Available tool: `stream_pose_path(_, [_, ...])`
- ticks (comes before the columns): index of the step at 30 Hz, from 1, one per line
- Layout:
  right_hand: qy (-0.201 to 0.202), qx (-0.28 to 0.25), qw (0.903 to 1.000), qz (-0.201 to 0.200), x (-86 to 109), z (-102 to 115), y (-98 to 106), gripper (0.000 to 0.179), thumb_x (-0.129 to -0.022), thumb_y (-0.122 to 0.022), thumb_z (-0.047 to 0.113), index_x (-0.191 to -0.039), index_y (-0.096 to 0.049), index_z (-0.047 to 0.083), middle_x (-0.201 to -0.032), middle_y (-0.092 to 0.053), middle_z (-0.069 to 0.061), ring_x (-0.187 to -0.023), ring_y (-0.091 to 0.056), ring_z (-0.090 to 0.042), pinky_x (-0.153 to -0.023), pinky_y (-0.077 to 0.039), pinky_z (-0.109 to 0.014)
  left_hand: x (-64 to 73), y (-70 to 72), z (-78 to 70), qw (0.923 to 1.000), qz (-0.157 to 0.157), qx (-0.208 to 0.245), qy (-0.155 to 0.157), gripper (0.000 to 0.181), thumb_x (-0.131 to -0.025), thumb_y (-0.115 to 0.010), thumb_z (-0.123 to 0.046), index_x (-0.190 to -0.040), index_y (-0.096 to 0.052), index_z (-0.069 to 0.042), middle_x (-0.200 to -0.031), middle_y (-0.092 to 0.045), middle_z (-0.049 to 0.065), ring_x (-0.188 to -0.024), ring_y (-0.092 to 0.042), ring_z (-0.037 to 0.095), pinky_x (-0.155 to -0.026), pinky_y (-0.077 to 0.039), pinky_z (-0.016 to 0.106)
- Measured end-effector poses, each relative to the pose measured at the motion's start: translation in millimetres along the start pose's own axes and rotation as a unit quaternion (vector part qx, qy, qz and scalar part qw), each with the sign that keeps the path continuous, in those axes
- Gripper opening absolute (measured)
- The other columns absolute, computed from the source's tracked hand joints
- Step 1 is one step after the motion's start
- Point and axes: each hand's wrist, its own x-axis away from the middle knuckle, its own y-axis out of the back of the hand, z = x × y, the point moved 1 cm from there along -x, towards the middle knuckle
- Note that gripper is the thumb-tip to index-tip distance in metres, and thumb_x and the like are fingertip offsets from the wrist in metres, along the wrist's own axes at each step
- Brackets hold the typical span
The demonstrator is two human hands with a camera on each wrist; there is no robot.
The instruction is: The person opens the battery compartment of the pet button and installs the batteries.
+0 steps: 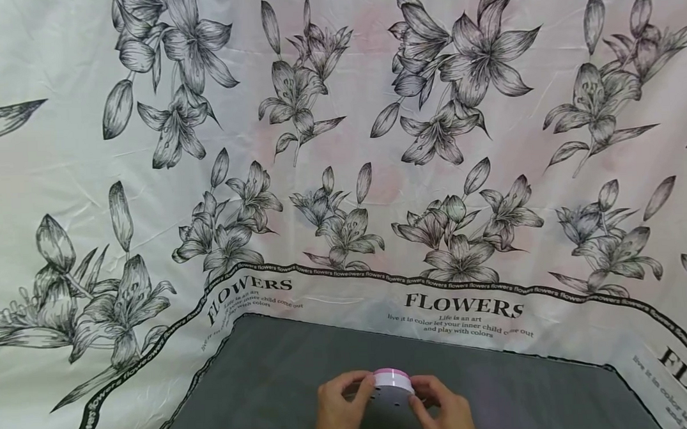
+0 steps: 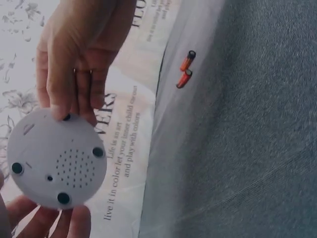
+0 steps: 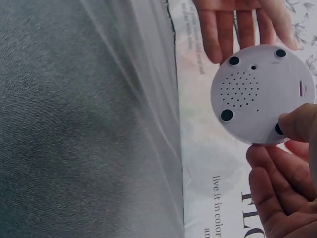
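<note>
A round white device with a pink top [image 1: 392,380] is held up between the two hands in the head view. Its flat underside, seen in both wrist views, has a patch of small speaker holes, dark round feet and a small dark hole. My left hand [image 1: 341,405] pinches one side of the rim, the thumb on the underside near a foot in the left wrist view. My right hand [image 1: 448,409] grips the opposite side; in the right wrist view its thumb presses the underside over a foot, with fingers behind the edge. The device's top face is mostly hidden.
Two orange-and-black batteries [image 2: 186,69] lie close together on the grey table cover [image 1: 281,371], near its edge. A white cloth with black lily drawings and lettering [image 1: 376,162] hangs behind and around the table.
</note>
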Motion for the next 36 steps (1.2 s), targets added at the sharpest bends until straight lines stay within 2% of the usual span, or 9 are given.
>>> stream_pose_path(5, [-0.054,0.011,0.9981,0.027,-3.9,5.9,6.5,0.02,-0.093,-0.085,0.009,-0.111,-0.079,0.012,-0.093,-0.083,0.002,-0.072,-0.066,0.004,-0.064,-0.057,-0.024,2.1,4.4,-6.5,0.9987,0.046,-0.002,-0.021,0.023,-0.1,-0.079,-0.024,-0.122,-0.082,-0.016,-0.115,-0.082,0.004,-0.105,-0.078,0.01,-0.078,-0.061,0.02])
stream_pose_path(9, [-0.074,0.018,0.996,0.048,-5.9,9.1,9.2,0.018,-0.094,-0.084,0.012,-0.112,-0.081,0.011,-0.092,-0.082,0.003,-0.071,-0.067,0.003,-0.064,-0.055,-0.023,2.0,5.3,-7.6,0.9972,0.062,0.015,-0.04,0.026,-0.098,-0.08,-0.016,-0.123,-0.081,-0.01,-0.114,-0.08,0.009,-0.105,-0.078,0.013,-0.08,-0.061,0.019])
stream_pose_path(11, [-0.083,0.023,0.9948,0.055,-6.4,9.9,9.5,0.018,-0.095,-0.084,0.013,-0.112,-0.082,0.01,-0.091,-0.082,0.004,-0.07,-0.066,0.003,-0.063,-0.055,-0.023,1.4,5.6,-7.4,0.9971,0.066,0.012,-0.035,0.024,-0.097,-0.081,-0.017,-0.12,-0.081,-0.008,-0.112,-0.081,0.009,-0.101,-0.078,0.011,-0.08,-0.061,0.018])
stream_pose_path(16, [-0.108,0.03,0.9912,0.071,-6.4,8.2,7.4,0.016,-0.096,-0.082,0.016,-0.11,-0.084,0.011,-0.084,-0.078,0.008,-0.066,-0.062,0.004,-0.062,-0.053,-0.022,1.7,7.7,-6.0,0.997,0.077,-0.009,-0.008,0.021,-0.096,-0.083,-0.022,-0.111,-0.081,-0.007,-0.103,-0.082,0.006,-0.086,-0.076,0.004,-0.075,-0.06,0.018])
stream_pose_path(22, [-0.105,0.038,0.9908,0.077,-3.4,4.7,3.8,0.015,-0.097,-0.081,0.02,-0.11,-0.086,0.014,-0.083,-0.078,0.01,-0.064,-0.058,0.005,-0.061,-0.05,-0.021,4.6,9.7,-1.2,0.9961,0.085,-0.013,0.02,0.019,-0.095,-0.084,-0.016,-0.108,-0.079,-0.004,-0.099,-0.081,0.007,-0.08,-0.077,0.01,-0.069,-0.06,0.022])
stream_pose_path(26, [-0.102,0.049,0.9878,0.107,-3.6,-0.1,3.0,0.019,-0.098,-0.079,0.022,-0.112,-0.086,0.011,-0.085,-0.079,0.007,-0.065,-0.056,0.005,-0.062,-0.05,-0.022,4.9,11.0,4.1,0.9944,0.091,-0.033,0.041,0.019,-0.094,-0.083,-0.016,-0.109,-0.079,-0.005,-0.097,-0.08,0.004,-0.079,-0.075,0.01,-0.067,-0.057,0.023])
stream_pose_path(32, [-0.123,0.059,0.9702,0.201,-3.3,-20.5,-6.5,0.028,-0.102,-0.074,0.027,-0.117,-0.084,0.005,-0.096,-0.084,-0.004,-0.075,-0.072,-0.006,-0.067,-0.058,-0.029,3.1,12.3,16.4,0.985,0.125,-0.056,0.105,0.019,-0.094,-0.083,-0.015,-0.111,-0.08,-0.007,-0.093,-0.08,0.001,-0.077,-0.069,0.013,-0.067,-0.054,0.029])
stream_pose_path(34, [-0.128,0.06,0.9644,0.223,-1.6,-38.5,-14.8,0.035,-0.104,-0.072,0.032,-0.118,-0.083,0.002,-0.097,-0.084,-0.007,-0.078,-0.075,-0.012,-0.069,-0.061,-0.035,2.0,12.7,21.2,0.9807,0.138,-0.061,0.125,0.02,-0.093,-0.084,-0.015,-0.11,-0.08,-0.006,-0.092,-0.08,0.001,-0.078,-0.069,0.014,-0.07,-0.056,0.033])
stream_pose_path(36, [-0.146,0.069,0.9571,0.24,-1.3,-60.4,-24.7,0.038,-0.104,-0.072,0.036,-0.118,-0.083,0.002,-0.095,-0.084,-0.004,-0.077,-0.074,-0.009,-0.069,-0.061,-0.036,1.3,13.0,25.1,0.9759,0.148,-0.071,0.144,0.02,-0.093,-0.084,-0.016,-0.11,-0.08,-0.007,-0.092,-0.08,0.0,-0.081,-0.07,0.013,-0.074,-0.057,0.034])
